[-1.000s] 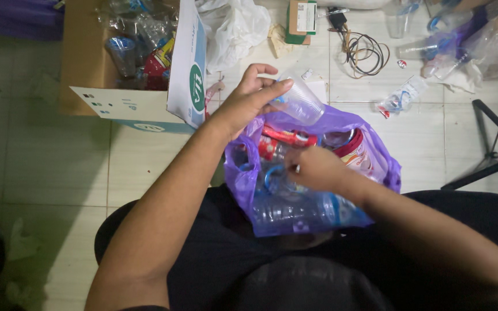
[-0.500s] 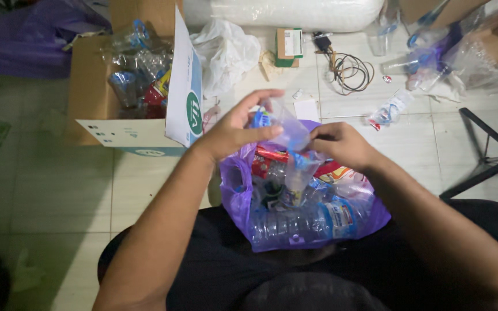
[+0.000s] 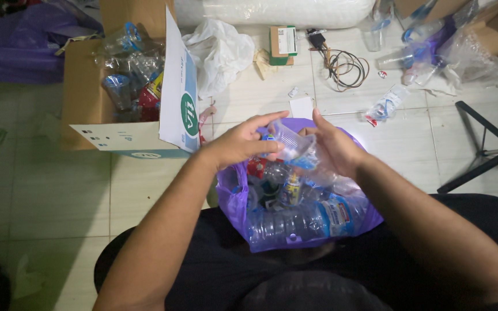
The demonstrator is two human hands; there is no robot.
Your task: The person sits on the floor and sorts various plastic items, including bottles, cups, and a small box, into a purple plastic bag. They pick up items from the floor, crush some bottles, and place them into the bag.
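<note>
both hands, left hand (image 3: 243, 144) and right hand (image 3: 335, 151), are clamped on a clear plastic cup (image 3: 289, 141) just above the open purple bag (image 3: 234, 198) of bottles. squeezed harder, the thin cup might crack, or slip onto the tiled floor (image 3: 59, 196).

Pale tiled floor (image 3: 47, 190), littered; open cardboard box (image 3: 87, 124) left; black stand legs (image 3: 482, 152) right; coiled cable (image 3: 347, 68).

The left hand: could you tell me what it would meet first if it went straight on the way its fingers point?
Probably the right hand: the left hand points right across the clear plastic cup both hold.
</note>
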